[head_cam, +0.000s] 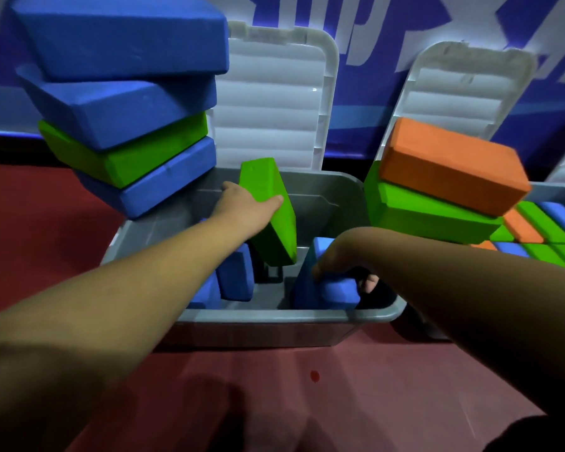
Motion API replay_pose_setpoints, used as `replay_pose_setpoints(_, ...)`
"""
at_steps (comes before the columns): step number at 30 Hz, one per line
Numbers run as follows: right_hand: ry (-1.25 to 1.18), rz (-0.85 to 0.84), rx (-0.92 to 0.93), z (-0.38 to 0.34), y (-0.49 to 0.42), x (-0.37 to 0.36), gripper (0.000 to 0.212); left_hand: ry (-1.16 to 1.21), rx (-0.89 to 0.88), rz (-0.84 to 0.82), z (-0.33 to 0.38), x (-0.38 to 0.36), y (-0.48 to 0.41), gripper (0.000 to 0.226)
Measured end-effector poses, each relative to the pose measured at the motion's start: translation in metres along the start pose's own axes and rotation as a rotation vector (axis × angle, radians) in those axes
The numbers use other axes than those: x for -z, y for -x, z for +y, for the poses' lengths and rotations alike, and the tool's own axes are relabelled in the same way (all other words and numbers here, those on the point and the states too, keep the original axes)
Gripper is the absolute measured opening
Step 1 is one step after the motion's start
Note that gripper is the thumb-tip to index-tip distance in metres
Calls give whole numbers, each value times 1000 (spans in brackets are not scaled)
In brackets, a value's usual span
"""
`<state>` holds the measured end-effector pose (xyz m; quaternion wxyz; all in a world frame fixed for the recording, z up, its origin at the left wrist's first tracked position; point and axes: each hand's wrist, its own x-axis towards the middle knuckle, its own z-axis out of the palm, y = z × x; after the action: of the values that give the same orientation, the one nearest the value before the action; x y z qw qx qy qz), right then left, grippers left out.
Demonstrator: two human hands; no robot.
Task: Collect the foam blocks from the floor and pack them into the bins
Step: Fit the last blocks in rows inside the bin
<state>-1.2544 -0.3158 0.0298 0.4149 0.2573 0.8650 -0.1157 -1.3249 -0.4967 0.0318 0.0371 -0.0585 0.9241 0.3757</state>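
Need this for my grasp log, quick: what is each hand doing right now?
Left hand: gripping the green block.
Right hand: gripping a blue block inside the grey bin.

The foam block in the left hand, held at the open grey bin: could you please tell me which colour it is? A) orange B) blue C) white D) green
D: the left hand grips a green block, tilted over the grey bin, while the right hand holds a blue block inside it.
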Motion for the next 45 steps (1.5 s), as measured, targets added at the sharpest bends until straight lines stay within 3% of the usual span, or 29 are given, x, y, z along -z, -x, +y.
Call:
replay_pose_setpoints(13, 152, -66, -19, 11, -26, -1, 107, 50, 49, -13, 35, -50, 2, 103)
replay_pose_setpoints(17, 129, -56, 5, 18, -24, -1, 98, 71, 35, -9, 50, -69, 6, 97)
replay_pose_setpoints(21, 42, -25, 61, 12, -6, -5, 81, 94, 146, -22, 57, -89, 5, 98)
replay_pose_setpoints(25, 70, -42, 122, 7, 5, -11, 66, 102, 147, -175, 62, -109, 10, 100)
replay_pose_setpoints(30, 16, -12, 92, 17, -6, -10, 69, 60, 200, -349, 59, -114, -3, 115)
replay_pose_setpoints(34, -1, 36, 94, 24, -7, -4, 71, 230, 235, -462, 55, -114, -11, 92)
replay_pose_setpoints(37, -42, 115, 107, 25, -2, -1, 88, 466, 344, -608, 52, -115, -20, 76)
replay_pose_setpoints(40, -145, 226, 92, 27, -1, 2, 105, 504, 348, -750, 47, -115, -24, 67)
replay_pose_setpoints(45, -302, 344, 212, 32, -9, 9, 117, 504, 374, -863, 42, -124, -13, 87)
